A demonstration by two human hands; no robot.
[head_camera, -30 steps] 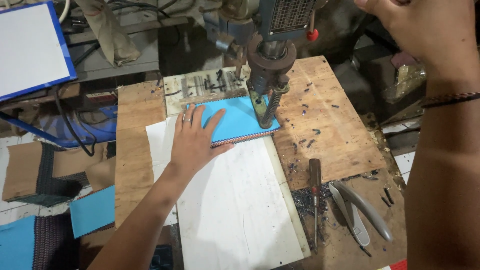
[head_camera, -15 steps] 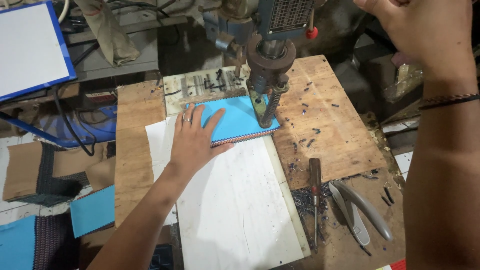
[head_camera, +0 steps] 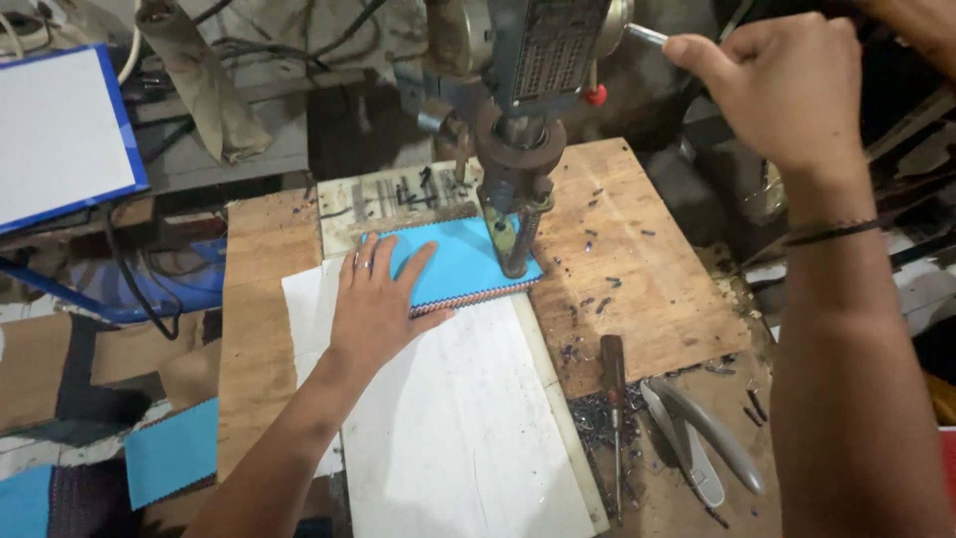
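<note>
Left hand [head_camera: 376,299] lies flat, palm down, fingers [head_camera: 416,265] spread and released, pressing on the near-left part of a blue swatch stack [head_camera: 460,261]. A ring shows on one finger. The stack sits at the far end of a white board [head_camera: 458,428], its near edge showing a striped band of layered fabric edges. The far-right corner of the stack lies under the drill press head [head_camera: 518,169], whose dark foot comes down onto the blue top sheet.

Right hand [head_camera: 787,90] is raised at far right, fingers clenched around the metal feed handle [head_camera: 647,35] of the drill press. A dark cord bracelet [head_camera: 832,232] circles that wrist.

The white board rests on a worn wooden counter [head_camera: 647,289], scattered with small dark-blue punchings to the right of the stack. Near right on the counter: a screwdriver [head_camera: 614,399] with a dark wooden handle, lying lengthwise, and just beside it to the right a pair of grey-handled pliers [head_camera: 697,438]. A heap of dark shavings lies around the screwdriver shaft.

Far left, a white panel with blue rim [head_camera: 60,130]. Near left, below counter level, more blue fabric pieces [head_camera: 169,453] among brown cardboard.
</note>
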